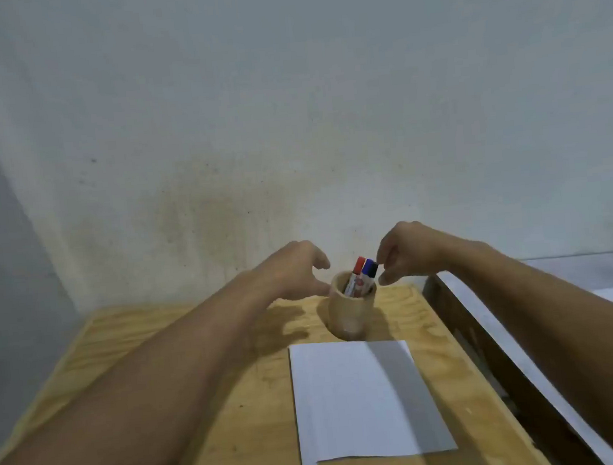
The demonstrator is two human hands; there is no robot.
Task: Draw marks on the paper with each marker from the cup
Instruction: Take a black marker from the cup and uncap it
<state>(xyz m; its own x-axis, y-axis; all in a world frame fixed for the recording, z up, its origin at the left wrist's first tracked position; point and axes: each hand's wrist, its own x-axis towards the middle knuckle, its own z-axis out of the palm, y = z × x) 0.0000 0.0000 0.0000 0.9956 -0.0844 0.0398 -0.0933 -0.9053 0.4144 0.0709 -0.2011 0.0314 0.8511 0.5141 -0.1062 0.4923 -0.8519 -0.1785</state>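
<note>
Worktop (187,409) is bare plywood with nothing fixing the paper (353,402) down, so a hard stroke could skid the sheet; its near-left corner looks notched or folded, and the right strip sits in shadow, so faint marks there would be hard to check. No marks on it that I can see. Cup (349,312) stands just beyond the paper's far edge, near the wall. Left hand (294,274) is spread in a C beside the rim, thumb touching or nearly touching the cup wall, can't tell which; if it isn't actually bracing, a sideways pull on a marker could tip the cup toward the paper. Right hand (407,257) has fingertips closing on the black-capped marker (374,269); pinch looks made but blur leaves it unconfirmed. Grip is on the cap only, so the cap may pop off and leave the barrel inside. Red marker (359,265) and blue marker (367,267) crowd right against it and could drag up too. Barrels are mostly hidden in the cup, count uncertain.
</note>
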